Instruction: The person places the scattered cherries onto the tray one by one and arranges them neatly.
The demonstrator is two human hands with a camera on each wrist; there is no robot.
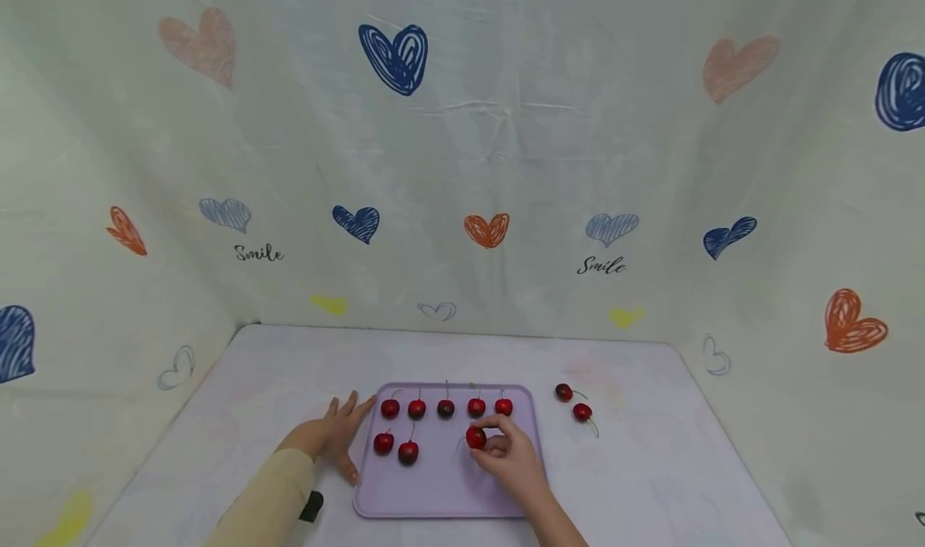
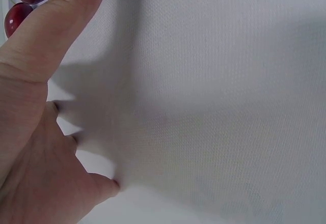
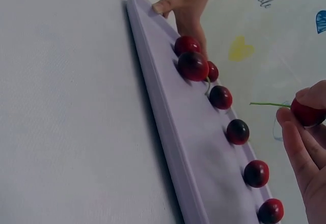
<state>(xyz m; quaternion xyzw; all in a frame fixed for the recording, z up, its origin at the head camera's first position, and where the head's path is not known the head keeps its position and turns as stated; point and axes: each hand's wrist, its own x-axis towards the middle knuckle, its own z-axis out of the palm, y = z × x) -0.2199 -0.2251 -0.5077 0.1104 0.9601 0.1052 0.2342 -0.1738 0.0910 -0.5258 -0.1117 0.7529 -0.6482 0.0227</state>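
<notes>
A cherry [image 1: 475,437] with a thin stem is pinched between the thumb and fingers of my right hand [image 1: 515,460], above the right half of a purple tray [image 1: 426,495]. In the right wrist view the held cherry [image 3: 307,113] shows its green stem pointing left. My left hand [image 1: 336,434] is spread at the tray's left edge, thumb and a fingertip at the rim. On the tray, several cherries form a row along the far side, one of them a dark cherry [image 1: 446,408]. Two more sit nearer on the left, including a cherry [image 1: 408,452].
Right of the tray, two stemmed cherries lie on the white table: one cherry [image 1: 564,393] farther back, another cherry [image 1: 582,412] closer. A small black object [image 1: 311,506] is beside the left sleeve [image 1: 267,499]. A heart-printed curtain [image 1: 462,145] surrounds the table's back and sides.
</notes>
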